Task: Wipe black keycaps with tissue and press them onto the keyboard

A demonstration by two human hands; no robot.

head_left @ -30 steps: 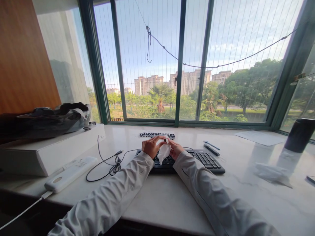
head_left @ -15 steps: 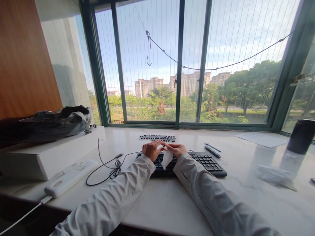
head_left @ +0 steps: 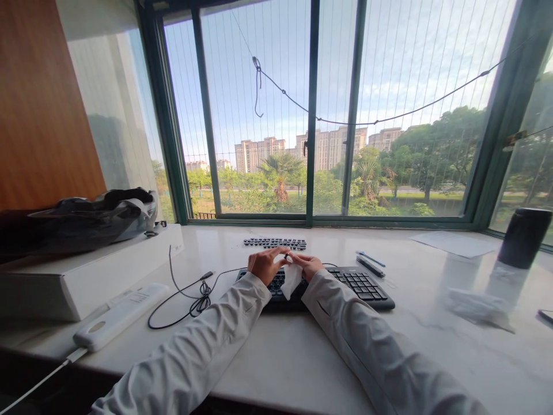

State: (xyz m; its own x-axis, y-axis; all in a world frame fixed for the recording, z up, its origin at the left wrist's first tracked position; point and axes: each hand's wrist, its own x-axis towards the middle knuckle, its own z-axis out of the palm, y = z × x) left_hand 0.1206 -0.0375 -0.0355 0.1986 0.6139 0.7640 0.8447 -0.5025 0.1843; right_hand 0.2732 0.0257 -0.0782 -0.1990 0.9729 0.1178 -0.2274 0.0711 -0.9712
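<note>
Over the keyboard [head_left: 365, 286], left hand [head_left: 263, 266] pinching a small black piece [head_left: 286, 256], right hand [head_left: 309, 266] gripping a white tissue [head_left: 292, 282] beside it; loose keys [head_left: 275, 243] in rows behind the keyboard, coiled cable [head_left: 201, 301] to its left.

A desk spot beside a window, in a home or a small office; which of the two cannot be told. A pale, marbled counter [head_left: 276, 351] serves as the work surface, bearing a black full-size keyboard [head_left: 360, 285], a white power strip [head_left: 121, 317], pens [head_left: 370, 266] and a sheet of paper [head_left: 455, 244]. Beyond the wide, green-framed sliding window [head_left: 313, 86] stand leafy trees [head_left: 453, 147] and tall residential-looking blocks [head_left: 332, 148].
</note>
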